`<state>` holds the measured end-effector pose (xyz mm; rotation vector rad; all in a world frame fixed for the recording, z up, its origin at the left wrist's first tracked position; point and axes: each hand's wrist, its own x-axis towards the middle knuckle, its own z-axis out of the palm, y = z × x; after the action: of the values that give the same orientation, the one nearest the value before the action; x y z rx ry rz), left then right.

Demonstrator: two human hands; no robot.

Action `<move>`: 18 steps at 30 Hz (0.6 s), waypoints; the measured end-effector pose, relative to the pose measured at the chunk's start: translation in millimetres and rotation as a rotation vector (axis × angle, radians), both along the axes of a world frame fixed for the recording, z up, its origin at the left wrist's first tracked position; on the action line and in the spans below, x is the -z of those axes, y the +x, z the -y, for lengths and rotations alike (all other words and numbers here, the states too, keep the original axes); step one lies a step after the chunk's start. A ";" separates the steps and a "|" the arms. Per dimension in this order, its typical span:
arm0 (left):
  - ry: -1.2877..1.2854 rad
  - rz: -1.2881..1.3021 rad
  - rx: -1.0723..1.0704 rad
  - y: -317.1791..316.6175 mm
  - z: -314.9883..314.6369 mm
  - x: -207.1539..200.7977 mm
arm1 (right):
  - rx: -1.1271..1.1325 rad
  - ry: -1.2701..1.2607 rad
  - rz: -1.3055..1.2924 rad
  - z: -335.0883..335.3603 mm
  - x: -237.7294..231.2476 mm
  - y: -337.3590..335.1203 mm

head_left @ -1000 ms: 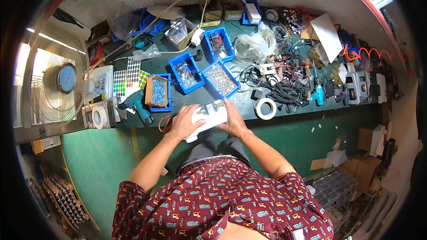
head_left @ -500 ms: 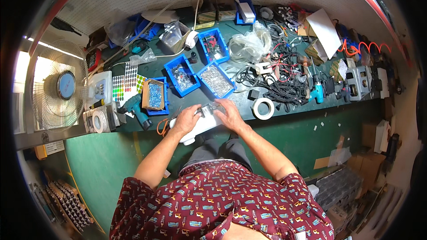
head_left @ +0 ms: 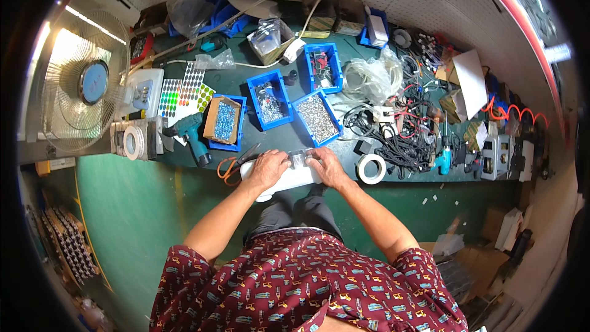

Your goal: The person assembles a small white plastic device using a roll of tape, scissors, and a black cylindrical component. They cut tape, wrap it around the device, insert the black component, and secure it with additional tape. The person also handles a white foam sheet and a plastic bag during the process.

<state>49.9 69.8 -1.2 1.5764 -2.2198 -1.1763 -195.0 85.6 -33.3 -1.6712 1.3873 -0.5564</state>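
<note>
I see the long white plastic case [head_left: 294, 179] stretch left to right by the dark green bench [head_left: 279, 141]'s near edge. My left grip [head_left: 267, 169] curls round its left part, my right grip [head_left: 330, 168] its right end, fingers bent, both equally near.

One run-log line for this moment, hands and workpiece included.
left hand: on white housing; right hand: at its right end; between hands: clear piece; leftward: orange-handled scissors; rightward: tape roll
</note>
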 end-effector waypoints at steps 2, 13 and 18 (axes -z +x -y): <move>-0.012 -0.020 0.007 5.0 3.9 1.9 | 0.028 0.006 -0.005 -5.9 -2.4 -1.1; 0.448 0.040 -0.016 0.3 29.0 -24.2 | 0.377 0.171 0.117 -15.7 -0.2 23.5; 0.512 0.067 0.005 -2.0 35.2 -23.0 | 0.475 0.134 0.112 -20.4 11.4 36.2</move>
<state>47.9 34.6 21.8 1.8009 -2.0633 -1.8257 -158.8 105.9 -44.6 -1.1848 1.7057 -0.7896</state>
